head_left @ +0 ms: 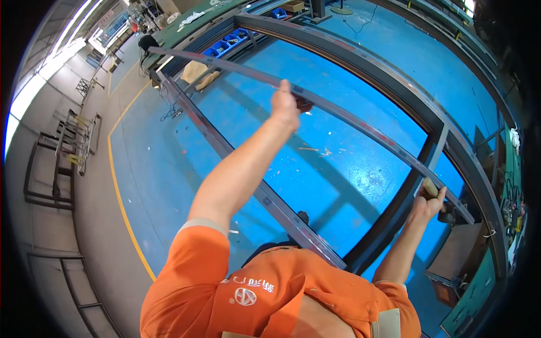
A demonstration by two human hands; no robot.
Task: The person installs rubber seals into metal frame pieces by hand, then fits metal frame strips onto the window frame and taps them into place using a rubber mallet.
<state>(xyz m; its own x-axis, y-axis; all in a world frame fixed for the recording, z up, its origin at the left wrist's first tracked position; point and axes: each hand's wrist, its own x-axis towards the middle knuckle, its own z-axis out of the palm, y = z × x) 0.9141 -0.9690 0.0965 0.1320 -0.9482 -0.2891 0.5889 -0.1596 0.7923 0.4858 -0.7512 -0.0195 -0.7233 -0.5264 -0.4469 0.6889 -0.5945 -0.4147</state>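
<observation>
"So, what's farthest left?"
"Racks (79, 141) by the wall, then a yellow floor line (111, 163). After that, a second bar (198, 118) slants down toward the person's body."
"And the long grey bar (360, 125)?"
"It lies ahead of the body, its long axis running from upper left to lower right, over the blue floor (315, 163)."
"How is the left hand (285, 107) set?"
"Wrapped on the bar around mid-length, thumb across the top. A long stretch reaches off leftward from it."
"Then the right hand (429, 204)?"
"Close to the bar's right end, so it's the nearer one to that tip; only a short piece juts beyond. A tan piece (431, 187) sits at its thumb. The fingers meet the bar's edge, but I can't tell whether they clasp it."
"Behind?"
"A dark frame (383, 79)."
</observation>
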